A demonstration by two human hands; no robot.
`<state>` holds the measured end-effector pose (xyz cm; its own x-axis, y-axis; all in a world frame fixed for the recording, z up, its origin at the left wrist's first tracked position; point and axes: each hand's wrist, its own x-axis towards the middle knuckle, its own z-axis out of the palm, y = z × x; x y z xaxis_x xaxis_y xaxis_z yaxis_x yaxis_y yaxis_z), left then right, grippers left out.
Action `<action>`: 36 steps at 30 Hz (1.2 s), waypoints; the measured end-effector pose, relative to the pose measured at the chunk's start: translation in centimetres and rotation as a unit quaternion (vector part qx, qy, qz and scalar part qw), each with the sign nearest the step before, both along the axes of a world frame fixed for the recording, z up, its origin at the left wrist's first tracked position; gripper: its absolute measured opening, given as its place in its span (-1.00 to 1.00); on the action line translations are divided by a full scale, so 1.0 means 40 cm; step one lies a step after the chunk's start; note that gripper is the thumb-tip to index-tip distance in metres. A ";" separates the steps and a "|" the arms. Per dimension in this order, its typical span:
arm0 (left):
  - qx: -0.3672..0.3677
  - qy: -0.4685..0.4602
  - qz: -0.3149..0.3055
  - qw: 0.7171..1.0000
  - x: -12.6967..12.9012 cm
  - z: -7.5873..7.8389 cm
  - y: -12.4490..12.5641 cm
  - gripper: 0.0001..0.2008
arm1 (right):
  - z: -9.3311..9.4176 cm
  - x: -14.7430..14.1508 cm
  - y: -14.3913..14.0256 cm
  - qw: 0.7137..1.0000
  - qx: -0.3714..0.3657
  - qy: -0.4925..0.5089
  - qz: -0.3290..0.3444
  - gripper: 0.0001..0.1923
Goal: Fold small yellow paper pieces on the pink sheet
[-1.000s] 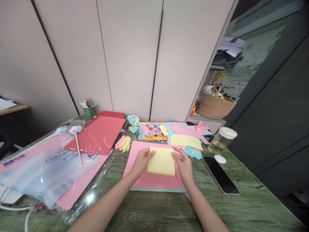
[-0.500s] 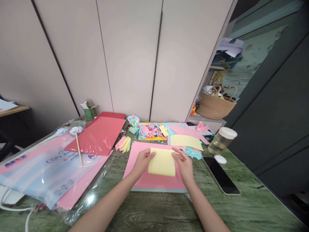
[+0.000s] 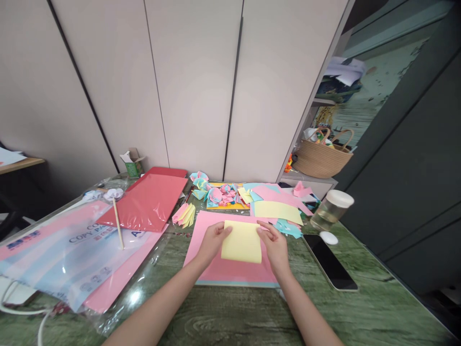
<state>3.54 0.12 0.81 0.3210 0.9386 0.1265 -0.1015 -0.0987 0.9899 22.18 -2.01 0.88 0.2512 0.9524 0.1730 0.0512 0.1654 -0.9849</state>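
Observation:
A yellow paper square [image 3: 241, 242] lies on a large pink sheet [image 3: 201, 235] in the middle of the green marble-look table [image 3: 223, 312]. My left hand [image 3: 211, 242] pinches the square's upper left corner and my right hand [image 3: 274, 245] pinches its upper right edge. The square's near edge curls up slightly from the pink sheet.
Folded paper pieces [image 3: 184, 213], paper flowers [image 3: 216, 193] and loose coloured sheets [image 3: 277, 209] lie behind. Left are red sheets in plastic [image 3: 147, 202], a copy-paper pack [image 3: 65, 250] and a wooden stick [image 3: 117, 223]. Right are a phone [image 3: 329, 261], a lidded glass jar [image 3: 329, 209] and a woven basket [image 3: 320, 156].

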 end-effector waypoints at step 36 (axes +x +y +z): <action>-0.006 0.007 -0.002 1.000 -0.001 -0.001 0.002 -0.70 | -0.004 -0.001 0.008 1.000 0.009 -0.026 -0.001 -0.54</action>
